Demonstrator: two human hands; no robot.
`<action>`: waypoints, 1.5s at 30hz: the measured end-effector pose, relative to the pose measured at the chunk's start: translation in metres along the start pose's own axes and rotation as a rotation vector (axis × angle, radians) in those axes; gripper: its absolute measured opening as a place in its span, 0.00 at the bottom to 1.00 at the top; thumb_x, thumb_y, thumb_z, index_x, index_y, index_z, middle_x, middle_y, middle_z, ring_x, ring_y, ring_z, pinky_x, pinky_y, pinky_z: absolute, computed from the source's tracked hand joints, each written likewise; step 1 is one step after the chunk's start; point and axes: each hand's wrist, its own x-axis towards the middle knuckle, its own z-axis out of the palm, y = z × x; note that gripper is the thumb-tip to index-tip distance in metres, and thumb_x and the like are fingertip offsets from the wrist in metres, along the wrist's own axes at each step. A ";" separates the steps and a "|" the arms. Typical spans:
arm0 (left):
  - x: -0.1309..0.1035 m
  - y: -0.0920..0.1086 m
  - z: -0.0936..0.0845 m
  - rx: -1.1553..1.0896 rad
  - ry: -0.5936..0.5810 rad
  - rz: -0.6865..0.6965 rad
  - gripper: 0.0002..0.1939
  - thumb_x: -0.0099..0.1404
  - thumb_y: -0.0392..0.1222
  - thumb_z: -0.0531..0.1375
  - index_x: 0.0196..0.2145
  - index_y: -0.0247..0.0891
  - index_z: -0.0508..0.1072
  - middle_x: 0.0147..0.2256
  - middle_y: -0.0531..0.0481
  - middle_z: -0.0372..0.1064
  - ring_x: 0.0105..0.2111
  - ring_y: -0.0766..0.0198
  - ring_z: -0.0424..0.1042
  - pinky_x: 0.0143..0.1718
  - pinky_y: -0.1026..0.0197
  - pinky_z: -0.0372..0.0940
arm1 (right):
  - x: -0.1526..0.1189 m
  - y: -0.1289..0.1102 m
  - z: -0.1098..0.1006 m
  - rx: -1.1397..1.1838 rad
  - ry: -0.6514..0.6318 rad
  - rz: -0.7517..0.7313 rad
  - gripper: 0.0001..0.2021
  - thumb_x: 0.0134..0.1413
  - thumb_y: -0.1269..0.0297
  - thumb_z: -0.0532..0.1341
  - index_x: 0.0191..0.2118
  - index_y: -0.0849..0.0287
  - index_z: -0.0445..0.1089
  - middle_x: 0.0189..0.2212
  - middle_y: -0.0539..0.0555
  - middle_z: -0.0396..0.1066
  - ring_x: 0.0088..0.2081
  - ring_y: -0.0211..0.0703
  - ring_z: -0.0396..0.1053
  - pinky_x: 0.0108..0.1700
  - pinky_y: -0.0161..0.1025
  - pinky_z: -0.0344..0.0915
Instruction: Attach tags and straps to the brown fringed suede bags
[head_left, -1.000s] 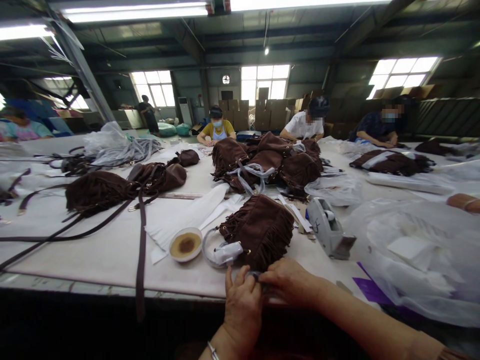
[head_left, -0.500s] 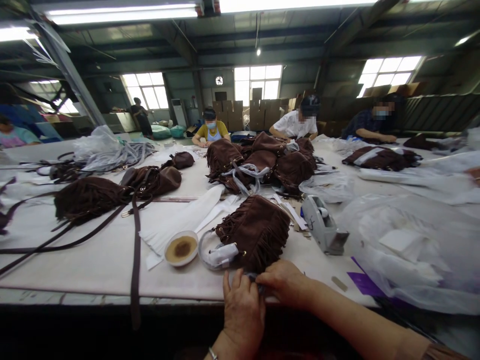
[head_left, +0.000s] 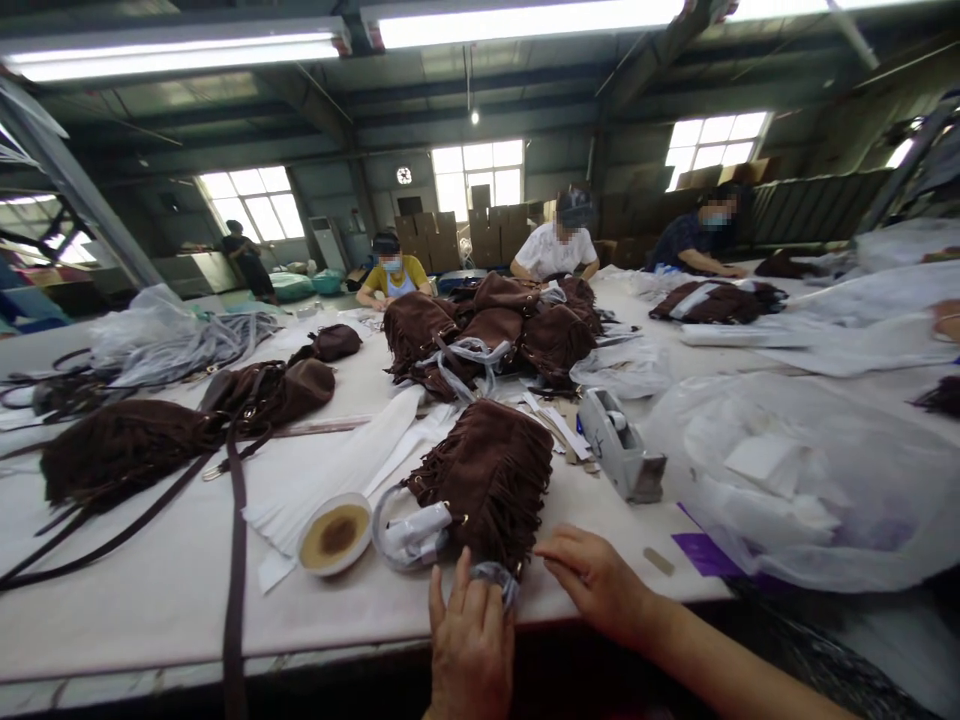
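A dark brown fringed handbag [head_left: 487, 470] lies on the table in front of me. At its left side, a handle wrapped in clear film and white padding [head_left: 420, 530] curves out. More bluish film [head_left: 496, 578] shows at its near edge, beside the fingertips of my left hand [head_left: 472, 630]. That hand is open, its fingers stretched forward and apart; its thumb is hidden. To the right, my right hand [head_left: 596, 580] is raised off the bag, fingers loosely extended leftward, with nothing visible in them.
A bowl of brownish matter [head_left: 334, 535] stands left of the bag. A grey tape dispenser [head_left: 619, 445] and a big translucent plastic bag [head_left: 810, 480] are on the right. Behind lies a pile of brown bags [head_left: 495, 330]; a strap [head_left: 235, 570] hangs over the table edge. Co-workers sit opposite.
My right hand has come away from the film at the bag's near edge and moved right of the bag. My left hand stays there. The view has swung to the right.
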 end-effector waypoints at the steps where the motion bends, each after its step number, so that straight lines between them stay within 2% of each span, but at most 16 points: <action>1: -0.001 0.000 0.001 0.012 0.000 0.017 0.10 0.70 0.37 0.53 0.39 0.38 0.75 0.34 0.47 0.74 0.58 0.45 0.66 0.66 0.35 0.42 | 0.006 -0.004 0.001 -0.011 -0.017 -0.062 0.14 0.63 0.71 0.53 0.47 0.57 0.75 0.41 0.59 0.74 0.43 0.44 0.71 0.45 0.39 0.68; 4: -0.004 -0.002 0.004 0.041 -0.007 0.050 0.11 0.70 0.36 0.53 0.40 0.38 0.75 0.34 0.47 0.75 0.58 0.44 0.67 0.66 0.35 0.42 | 0.029 -0.014 0.003 -0.171 -0.159 -0.263 0.14 0.58 0.71 0.58 0.47 0.52 0.76 0.51 0.58 0.70 0.51 0.50 0.65 0.52 0.47 0.63; 6: -0.006 -0.005 0.007 0.057 0.002 0.067 0.11 0.70 0.36 0.52 0.40 0.37 0.75 0.35 0.46 0.76 0.57 0.44 0.68 0.66 0.35 0.43 | 0.046 -0.020 0.003 -0.324 -0.279 -0.361 0.17 0.56 0.67 0.62 0.51 0.48 0.73 0.60 0.57 0.64 0.57 0.57 0.59 0.55 0.53 0.58; 8: -0.007 -0.007 0.009 0.068 0.040 0.081 0.13 0.71 0.36 0.51 0.40 0.36 0.76 0.35 0.44 0.76 0.56 0.44 0.69 0.66 0.35 0.43 | 0.061 -0.025 0.001 -0.443 -0.368 -0.429 0.20 0.57 0.65 0.62 0.56 0.46 0.70 0.64 0.57 0.58 0.59 0.59 0.56 0.54 0.55 0.55; 10: -0.008 -0.009 0.009 0.066 0.067 0.090 0.14 0.71 0.35 0.50 0.40 0.36 0.76 0.34 0.44 0.76 0.56 0.44 0.69 0.66 0.34 0.42 | 0.071 -0.027 -0.001 -0.525 -0.396 -0.488 0.17 0.60 0.64 0.60 0.55 0.46 0.70 0.64 0.57 0.58 0.57 0.56 0.57 0.52 0.52 0.54; 13: -0.009 -0.010 0.007 0.059 0.025 0.097 0.14 0.70 0.33 0.50 0.39 0.36 0.75 0.34 0.44 0.76 0.58 0.45 0.67 0.66 0.34 0.41 | 0.078 -0.025 -0.005 -0.581 -0.414 -0.603 0.09 0.64 0.64 0.58 0.42 0.51 0.76 0.57 0.57 0.66 0.50 0.51 0.60 0.47 0.48 0.54; 15: -0.009 -0.010 0.004 0.063 -0.015 0.091 0.13 0.69 0.31 0.50 0.39 0.36 0.75 0.34 0.45 0.75 0.59 0.45 0.66 0.66 0.34 0.40 | 0.078 -0.018 -0.008 -0.596 -0.424 -0.639 0.10 0.64 0.63 0.58 0.34 0.55 0.75 0.49 0.56 0.70 0.45 0.47 0.61 0.44 0.46 0.53; 17: -0.008 -0.011 0.001 0.061 -0.030 0.078 0.13 0.69 0.32 0.50 0.38 0.36 0.75 0.33 0.45 0.74 0.59 0.45 0.66 0.66 0.34 0.40 | 0.074 -0.009 -0.013 -0.623 -0.422 -0.598 0.10 0.63 0.63 0.59 0.32 0.57 0.74 0.44 0.55 0.72 0.43 0.46 0.61 0.42 0.45 0.53; 21: -0.006 -0.012 -0.002 0.032 -0.038 0.065 0.11 0.69 0.33 0.52 0.37 0.37 0.74 0.31 0.48 0.73 0.59 0.47 0.66 0.66 0.35 0.39 | 0.064 0.005 -0.029 -0.714 -0.374 -0.392 0.06 0.60 0.68 0.60 0.34 0.59 0.74 0.45 0.58 0.72 0.46 0.49 0.61 0.45 0.46 0.54; 24: -0.004 -0.012 -0.002 0.021 -0.046 0.067 0.11 0.69 0.32 0.51 0.36 0.38 0.73 0.30 0.48 0.72 0.60 0.48 0.66 0.67 0.35 0.38 | 0.056 0.002 -0.038 -0.762 -0.299 -0.231 0.06 0.59 0.72 0.59 0.34 0.61 0.75 0.48 0.61 0.72 0.49 0.53 0.61 0.49 0.49 0.54; 26: -0.005 -0.012 -0.001 0.028 -0.048 0.079 0.12 0.69 0.32 0.51 0.36 0.38 0.73 0.31 0.48 0.73 0.60 0.49 0.65 0.67 0.36 0.38 | 0.052 -0.007 -0.038 -0.713 -0.255 -0.191 0.07 0.57 0.72 0.59 0.36 0.60 0.75 0.52 0.60 0.70 0.51 0.54 0.61 0.51 0.50 0.54; 31: -0.007 -0.011 0.000 0.059 -0.018 0.101 0.13 0.70 0.32 0.49 0.38 0.37 0.74 0.35 0.45 0.75 0.59 0.49 0.66 0.67 0.36 0.38 | 0.048 -0.025 -0.014 -0.514 -0.290 -0.344 0.15 0.59 0.67 0.60 0.51 0.53 0.72 0.59 0.57 0.64 0.52 0.50 0.61 0.51 0.47 0.54; 34: -0.008 -0.012 0.000 0.062 -0.018 0.113 0.14 0.70 0.31 0.49 0.41 0.37 0.74 0.36 0.44 0.75 0.59 0.49 0.66 0.67 0.36 0.38 | 0.049 -0.021 0.007 -0.545 -0.318 -0.401 0.09 0.63 0.62 0.59 0.44 0.55 0.73 0.53 0.58 0.68 0.48 0.49 0.62 0.47 0.46 0.54; 37: -0.009 -0.012 0.000 0.060 -0.024 0.116 0.15 0.69 0.30 0.48 0.39 0.37 0.74 0.34 0.45 0.75 0.59 0.50 0.66 0.67 0.36 0.38 | 0.054 -0.018 0.020 -0.607 -0.336 -0.417 0.09 0.64 0.62 0.58 0.35 0.58 0.73 0.41 0.57 0.71 0.42 0.47 0.62 0.44 0.45 0.54; 40: -0.010 -0.012 -0.001 0.051 -0.029 0.106 0.14 0.69 0.31 0.49 0.39 0.37 0.74 0.33 0.45 0.74 0.59 0.50 0.67 0.67 0.36 0.38 | 0.060 -0.022 0.016 -0.635 -0.377 -0.410 0.06 0.61 0.65 0.60 0.35 0.60 0.72 0.39 0.56 0.70 0.42 0.47 0.62 0.43 0.45 0.55; 45: -0.008 -0.012 -0.003 0.025 -0.039 0.092 0.12 0.69 0.31 0.50 0.38 0.38 0.73 0.33 0.47 0.74 0.59 0.50 0.66 0.67 0.36 0.36 | 0.062 -0.015 -0.020 -0.645 -0.481 -0.390 0.04 0.57 0.68 0.61 0.34 0.61 0.73 0.46 0.59 0.71 0.50 0.52 0.62 0.47 0.47 0.57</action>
